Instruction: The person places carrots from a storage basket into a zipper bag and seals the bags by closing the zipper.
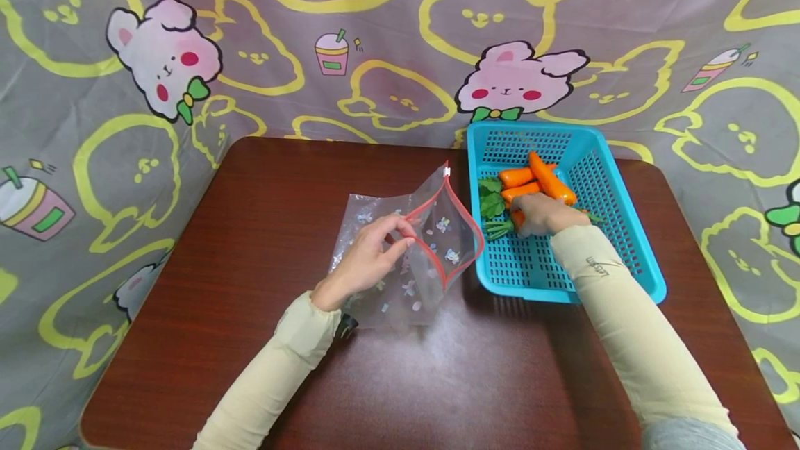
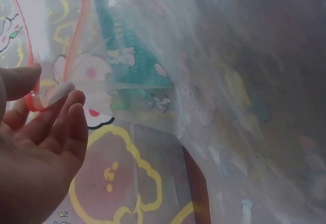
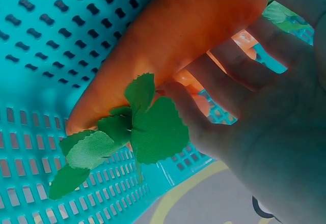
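L hand [image 1: 375, 254] pinches red rim [image 2: 77, 30] of transp. zip bag [image 1: 409, 290], prob. keeping its mouth gaping beside blue basket [image 1: 632, 214], far R on desk [image 1: 269, 248]; R hand [image 1: 545, 215], fingers curled, grips a carrot [image 3: 168, 35] inside.

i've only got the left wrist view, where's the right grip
Observer: The right grip is down inside the turquoise perforated plastic basket.

Operator: holding anything in there

Observer: Yes, the right wrist view shows it holding a long, smooth, tapered orange carrot.

Operator: is that the only one

Observer: No, the head view shows more tapered orange carrots in the basket, just beyond that grip.
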`<state>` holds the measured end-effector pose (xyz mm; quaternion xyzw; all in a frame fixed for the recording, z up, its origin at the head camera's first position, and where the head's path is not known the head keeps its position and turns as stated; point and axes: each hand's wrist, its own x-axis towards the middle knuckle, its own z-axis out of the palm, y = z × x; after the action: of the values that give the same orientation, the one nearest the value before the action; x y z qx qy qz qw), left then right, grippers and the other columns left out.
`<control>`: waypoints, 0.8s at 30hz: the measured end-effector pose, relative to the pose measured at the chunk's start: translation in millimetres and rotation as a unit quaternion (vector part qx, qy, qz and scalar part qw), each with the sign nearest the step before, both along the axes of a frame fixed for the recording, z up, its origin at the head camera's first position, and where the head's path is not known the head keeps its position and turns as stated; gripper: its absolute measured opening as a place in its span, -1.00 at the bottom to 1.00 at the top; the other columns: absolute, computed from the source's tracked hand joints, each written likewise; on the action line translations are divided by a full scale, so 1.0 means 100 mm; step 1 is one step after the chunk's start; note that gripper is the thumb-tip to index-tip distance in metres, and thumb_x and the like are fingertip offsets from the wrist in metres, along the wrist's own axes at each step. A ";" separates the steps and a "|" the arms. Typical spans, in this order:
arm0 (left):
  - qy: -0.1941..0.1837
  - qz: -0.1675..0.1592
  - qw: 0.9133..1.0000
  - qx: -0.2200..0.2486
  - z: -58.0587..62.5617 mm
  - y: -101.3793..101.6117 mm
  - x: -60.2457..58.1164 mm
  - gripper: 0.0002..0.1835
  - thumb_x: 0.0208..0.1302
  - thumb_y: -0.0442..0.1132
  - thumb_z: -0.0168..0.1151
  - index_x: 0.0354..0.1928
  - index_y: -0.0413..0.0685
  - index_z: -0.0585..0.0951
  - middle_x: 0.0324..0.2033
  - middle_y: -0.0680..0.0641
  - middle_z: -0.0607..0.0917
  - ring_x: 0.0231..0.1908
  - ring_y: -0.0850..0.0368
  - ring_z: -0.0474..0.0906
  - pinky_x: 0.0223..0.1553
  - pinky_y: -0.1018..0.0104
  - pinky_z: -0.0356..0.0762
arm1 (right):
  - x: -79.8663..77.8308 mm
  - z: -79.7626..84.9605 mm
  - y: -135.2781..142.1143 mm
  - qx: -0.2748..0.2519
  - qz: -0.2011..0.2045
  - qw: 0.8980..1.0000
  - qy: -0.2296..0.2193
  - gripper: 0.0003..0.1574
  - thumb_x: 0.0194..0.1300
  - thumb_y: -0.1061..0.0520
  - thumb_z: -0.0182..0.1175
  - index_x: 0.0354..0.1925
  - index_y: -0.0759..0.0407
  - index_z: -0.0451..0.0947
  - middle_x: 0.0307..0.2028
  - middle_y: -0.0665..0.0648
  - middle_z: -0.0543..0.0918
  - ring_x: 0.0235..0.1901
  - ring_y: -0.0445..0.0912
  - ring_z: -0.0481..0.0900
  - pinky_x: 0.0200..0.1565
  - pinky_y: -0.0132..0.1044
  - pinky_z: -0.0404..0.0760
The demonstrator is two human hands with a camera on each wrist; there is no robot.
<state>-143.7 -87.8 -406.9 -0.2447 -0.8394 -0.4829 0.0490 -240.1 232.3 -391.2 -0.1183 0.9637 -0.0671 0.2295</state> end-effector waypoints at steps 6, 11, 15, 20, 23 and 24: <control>-0.001 -0.001 1.000 0.003 0.01 0.00 0.00 -0.95 0.27 -0.35 0.24 -0.25 -0.09 0.58 -0.07 -0.12 0.71 -0.18 0.10 0.58 -0.16 0.12 0.58 | 0.01 0.00 -0.01 0.004 0.004 1.000 0.005 -0.48 0.05 0.21 0.41 0.02 0.16 0.53 -0.23 0.21 0.53 -0.20 0.13 0.47 -0.09 -0.01 0.55; -0.009 0.002 1.000 0.001 0.03 -0.01 0.01 -0.96 0.28 -0.33 0.24 -0.25 -0.10 0.58 -0.01 -0.06 0.71 -0.13 0.12 0.59 -0.18 0.30 0.55 | 0.01 0.01 -0.02 0.004 -0.002 1.000 0.001 -0.42 0.05 0.19 0.43 0.08 0.14 0.53 -0.15 0.22 0.54 -0.16 0.16 0.46 -0.07 0.02 0.55; -0.018 0.006 1.000 0.001 0.04 -0.01 0.01 -0.96 0.28 -0.32 0.24 -0.25 -0.08 0.59 -0.02 -0.05 0.71 -0.18 0.13 0.57 -0.18 0.27 0.55 | 0.02 0.02 -0.02 0.005 0.001 1.000 0.003 -0.39 0.06 0.18 0.43 0.11 0.14 0.52 -0.10 0.23 0.56 -0.14 0.16 0.47 -0.04 0.07 0.54; -0.019 0.007 1.000 0.006 0.03 -0.02 0.01 -0.96 0.27 -0.33 0.25 -0.26 -0.06 0.59 -0.03 -0.04 0.71 -0.16 0.13 0.58 -0.16 0.19 0.57 | 0.02 0.04 -0.01 -0.007 -0.001 1.000 -0.002 -0.34 0.08 0.16 0.42 0.17 0.14 0.49 -0.03 0.24 0.56 -0.10 0.16 0.47 0.00 0.07 0.53; -0.016 0.006 1.000 0.011 0.03 -0.03 0.01 -0.95 0.26 -0.34 0.26 -0.26 -0.07 0.59 -0.05 -0.04 0.71 -0.14 0.13 0.58 -0.15 0.18 0.57 | 0.03 0.06 0.00 -0.020 0.006 1.000 0.001 -0.34 0.09 0.15 0.42 0.18 0.18 0.50 -0.02 0.26 0.57 -0.10 0.15 0.48 0.01 0.03 0.54; -0.016 0.007 1.000 0.012 0.03 -0.03 0.01 -0.95 0.25 -0.34 0.26 -0.27 -0.07 0.59 -0.05 -0.05 0.71 -0.15 0.12 0.58 -0.16 0.17 0.57 | 0.04 0.06 0.00 -0.021 0.008 1.000 0.003 -0.34 0.09 0.15 0.42 0.17 0.18 0.50 -0.02 0.26 0.57 -0.10 0.15 0.47 0.00 0.02 0.54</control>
<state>-142.4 -90.8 -404.3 -0.2303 -0.8358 -0.4967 0.0415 -236.5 232.4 -385.4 -0.1308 0.9618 -0.0849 0.2248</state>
